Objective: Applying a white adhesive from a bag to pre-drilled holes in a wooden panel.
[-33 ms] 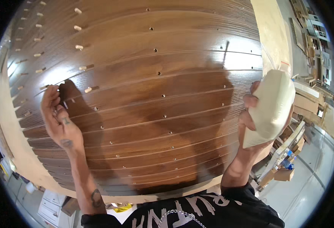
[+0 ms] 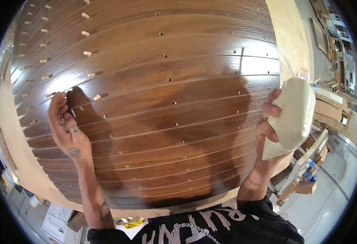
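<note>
My left hand (image 2: pixel 69 128) is over the left part of a brown panel (image 2: pixel 211 134), its fingers curled with the tips close together. Something small may be in those fingers, but I cannot make it out. Wooden dowels (image 2: pixel 91 75) stand in rows beyond and beside this hand; another dowel (image 2: pixel 97 97) is to its right. At the right edge of the panel my right hand (image 2: pixel 270 116) is wrapped round a pale cream, glossy bottle-like container (image 2: pixel 291 116), held tilted. Its far end meets a clear piece with a thin line, of which the kind is unclear.
Grooves and rows of small holes (image 2: pixel 175 103) run across the panel. Pale wood borders (image 2: pixel 290 36) frame it. On the right are a floor (image 2: pixel 329 191), cardboard boxes (image 2: pixel 305 187) and stacked boards. A white drawer cabinet (image 2: pixel 56 219) stands at the lower left.
The view has shifted slightly, so the dowels and my left hand appear a little lower and further right. My right hand keeps its hold on the container. Nothing has been let go.
</note>
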The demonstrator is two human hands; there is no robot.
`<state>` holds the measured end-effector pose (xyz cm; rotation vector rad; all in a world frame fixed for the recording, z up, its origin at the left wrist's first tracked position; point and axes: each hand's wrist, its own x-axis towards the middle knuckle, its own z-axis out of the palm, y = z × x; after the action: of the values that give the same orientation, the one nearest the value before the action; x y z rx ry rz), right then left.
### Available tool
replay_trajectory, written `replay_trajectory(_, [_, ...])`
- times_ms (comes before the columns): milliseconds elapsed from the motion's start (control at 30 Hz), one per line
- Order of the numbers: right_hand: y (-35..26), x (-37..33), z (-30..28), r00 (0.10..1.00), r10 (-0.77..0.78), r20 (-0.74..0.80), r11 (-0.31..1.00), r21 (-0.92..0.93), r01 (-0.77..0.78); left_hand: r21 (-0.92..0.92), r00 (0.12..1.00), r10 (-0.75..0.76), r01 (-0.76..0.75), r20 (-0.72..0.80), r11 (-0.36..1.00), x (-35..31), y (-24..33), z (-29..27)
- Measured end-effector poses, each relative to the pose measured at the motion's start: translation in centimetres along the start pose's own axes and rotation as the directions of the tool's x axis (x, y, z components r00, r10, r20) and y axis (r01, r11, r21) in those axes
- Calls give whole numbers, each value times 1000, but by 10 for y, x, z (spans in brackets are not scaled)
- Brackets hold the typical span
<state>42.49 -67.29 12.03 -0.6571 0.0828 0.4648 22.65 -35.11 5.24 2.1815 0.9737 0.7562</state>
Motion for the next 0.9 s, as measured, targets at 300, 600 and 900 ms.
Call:
replay_trajectory(300, [-54,-73,-21,960,-70,270,854,514,-83,27,997,78,-78,2,997,5,3,-2])
replay_trajectory(600, [-126,-179,-74,949,-132,286,895,447,-11,108,932,355,-361,74,926,-92,82,-6])
replay_trajectory(900, [-148,-252,-138,990,6,140,986,163,-29,289,915,352,-397,196,871,-164,101,35])
